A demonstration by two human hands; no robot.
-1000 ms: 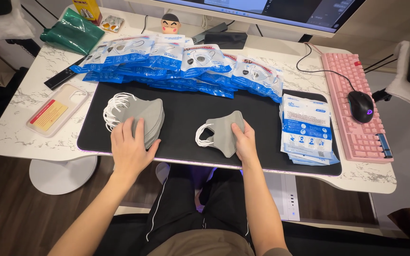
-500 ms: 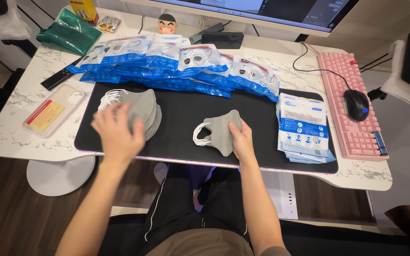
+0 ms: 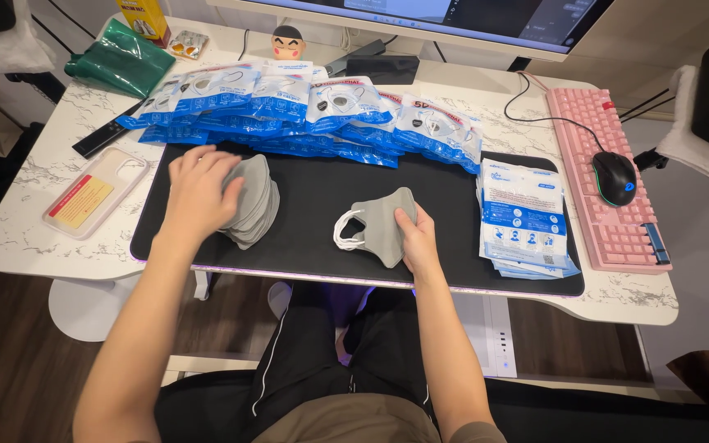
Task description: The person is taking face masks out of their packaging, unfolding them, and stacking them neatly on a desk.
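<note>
Black mat (image 3: 453,254) on marble desk (image 3: 51,226); right-hand fingers (image 3: 408,220) pinching grey mask (image 3: 379,226).

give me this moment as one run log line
left hand: on mask stack | right hand: holds single mask | surface: black mat | behind: blue packets
</note>
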